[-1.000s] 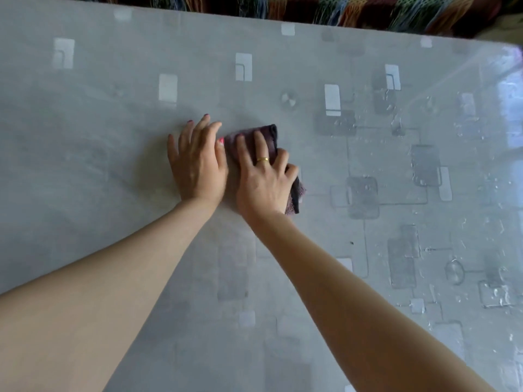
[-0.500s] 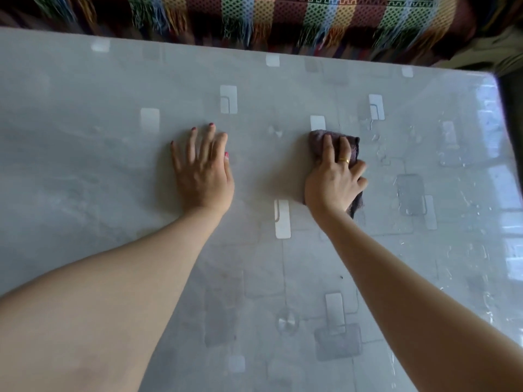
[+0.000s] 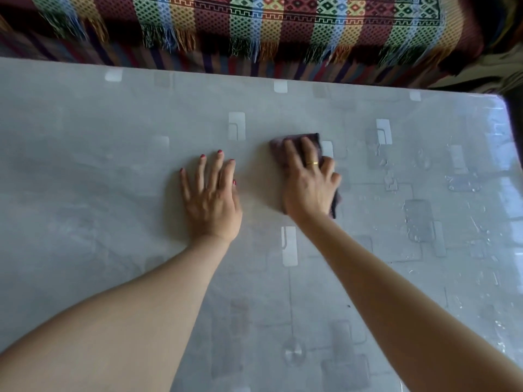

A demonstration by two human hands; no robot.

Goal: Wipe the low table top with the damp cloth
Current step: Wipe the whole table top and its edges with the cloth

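At centre-left of the frame, the left hand (image 3: 210, 199) lies flat on the low table top (image 3: 85, 179), fingers straight and slightly spread, bracing. Just right of centre, the right hand (image 3: 310, 185) presses the damp cloth (image 3: 278, 145) down, fingers extended over it. Wiping appears underway. Droplets at right suggest the next stroke should sweep rightward, keeping pressure even.

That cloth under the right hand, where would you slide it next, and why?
Probably toward the table's right side. The right hand presses the dark cloth flat on the table top, and water droplets glisten just beyond it, while the left hand rests flat on a duller, dry-looking part.
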